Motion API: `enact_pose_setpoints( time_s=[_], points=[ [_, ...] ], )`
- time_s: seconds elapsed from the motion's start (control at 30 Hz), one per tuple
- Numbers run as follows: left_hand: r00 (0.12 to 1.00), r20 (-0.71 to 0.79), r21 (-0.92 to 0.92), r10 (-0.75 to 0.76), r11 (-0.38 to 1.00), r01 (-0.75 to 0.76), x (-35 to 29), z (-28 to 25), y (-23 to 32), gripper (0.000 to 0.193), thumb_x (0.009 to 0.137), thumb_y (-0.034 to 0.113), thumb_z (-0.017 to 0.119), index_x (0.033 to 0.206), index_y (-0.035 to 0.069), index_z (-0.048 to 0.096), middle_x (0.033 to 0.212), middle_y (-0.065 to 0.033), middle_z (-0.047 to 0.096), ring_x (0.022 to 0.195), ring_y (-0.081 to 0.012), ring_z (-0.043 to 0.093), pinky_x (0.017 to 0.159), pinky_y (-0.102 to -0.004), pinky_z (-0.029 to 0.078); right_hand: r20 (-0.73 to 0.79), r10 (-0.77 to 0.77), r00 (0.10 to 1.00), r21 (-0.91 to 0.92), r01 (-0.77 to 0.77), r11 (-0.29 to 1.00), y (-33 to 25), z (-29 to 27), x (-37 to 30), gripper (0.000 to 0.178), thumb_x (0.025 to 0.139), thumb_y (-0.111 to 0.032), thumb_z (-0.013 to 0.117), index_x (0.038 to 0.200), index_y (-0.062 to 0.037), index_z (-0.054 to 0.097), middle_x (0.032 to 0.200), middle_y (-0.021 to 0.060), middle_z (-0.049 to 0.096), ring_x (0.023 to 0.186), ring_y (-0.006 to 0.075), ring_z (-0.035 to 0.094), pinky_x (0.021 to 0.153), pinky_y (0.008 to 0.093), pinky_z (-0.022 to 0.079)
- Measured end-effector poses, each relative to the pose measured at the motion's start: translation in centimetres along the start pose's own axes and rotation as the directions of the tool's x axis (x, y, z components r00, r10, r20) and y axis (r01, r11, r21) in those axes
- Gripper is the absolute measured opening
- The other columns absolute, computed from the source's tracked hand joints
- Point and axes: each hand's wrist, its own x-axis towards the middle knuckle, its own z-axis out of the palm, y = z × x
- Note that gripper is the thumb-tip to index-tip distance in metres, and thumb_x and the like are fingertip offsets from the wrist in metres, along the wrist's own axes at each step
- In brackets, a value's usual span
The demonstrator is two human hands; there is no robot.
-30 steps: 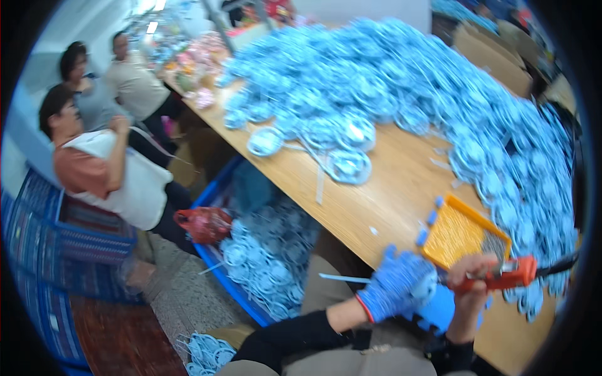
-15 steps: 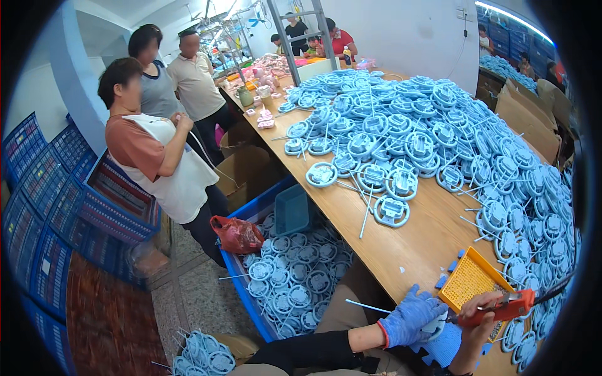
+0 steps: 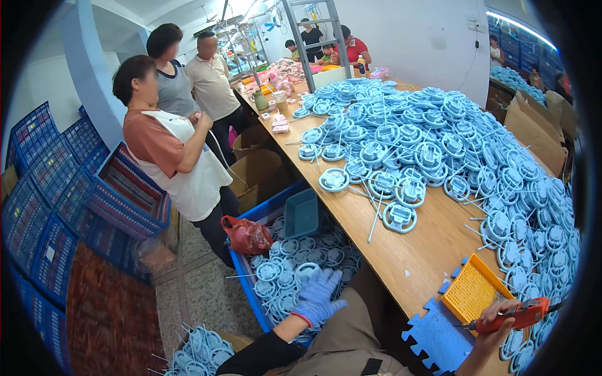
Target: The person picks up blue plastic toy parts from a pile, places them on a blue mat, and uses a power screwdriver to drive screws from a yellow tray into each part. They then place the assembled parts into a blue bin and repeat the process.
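Observation:
My left hand (image 3: 318, 296), in a blue glove, is over a blue crate (image 3: 246, 289) full of light blue round plastic parts (image 3: 290, 247). Its fingers are stretched out and spread. One light blue ring-shaped part (image 3: 307, 270) lies by the fingertips; whether they touch is unclear. At the right, my bare right hand (image 3: 495, 321) is wrapped round a red electric screwdriver (image 3: 528, 312), its thin tip pointing left. Below the tool lies a blue foam mat (image 3: 439, 337) with jigsaw edges, with a yellow perforated basket (image 3: 471, 285) beside it.
A large heap of light blue parts with sticks (image 3: 426, 138) covers much of the wooden table (image 3: 357, 219). A red plastic bag (image 3: 246, 235) and a teal tray (image 3: 301, 213) rest in the crate. Several people stand or sit beyond. Blue crates (image 3: 47, 188) are stacked left.
My left hand has left the mat with a light blue part, moved left over the crate and spread its fingers. The right hand still grips the screwdriver. The view has shifted slightly.

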Motion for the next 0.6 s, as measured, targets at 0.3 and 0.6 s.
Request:
enact_pose_setpoints(
  time_s=[0.3, 0.6],
  points=[
    [0.989, 0.137, -0.216, -0.053, 0.973, 0.082, 0.7, 9.6, 3.4, 0.085, 0.082, 0.053, 0.061, 0.142, 0.001, 0.032, 0.145, -0.0296, 0.028, 0.132, -0.0452, 0.032, 0.109, -0.0448, 0.03, -0.044, -0.048, 0.998, -0.047, 0.046, 0.998, -0.4, -2.4, 1.3, 0.058, 0.081, -0.057, 0.065, 0.094, -0.0075, 0.038, 0.064, 0.0016, 0.043, 0.052, 0.0084, 0.045, 0.047, 0.0222, 0.04],
    [0.999, -0.05, -0.296, 0.006, 0.955, -0.02, 1.1, 13.7, 1.6, 0.077, 0.084, 0.052, 0.059, 0.142, 0.007, 0.036, 0.142, -0.0292, 0.033, 0.128, -0.0418, 0.039, 0.104, -0.0431, 0.037, 0.003, -0.032, 0.999, 0.029, 0.031, 0.999, 2.1, -3.5, 3.2, 0.059, 0.079, -0.059, 0.063, 0.094, -0.0068, 0.04, 0.064, 0.0036, 0.046, 0.052, 0.0115, 0.046, 0.048, 0.0245, 0.041]
  ],
)
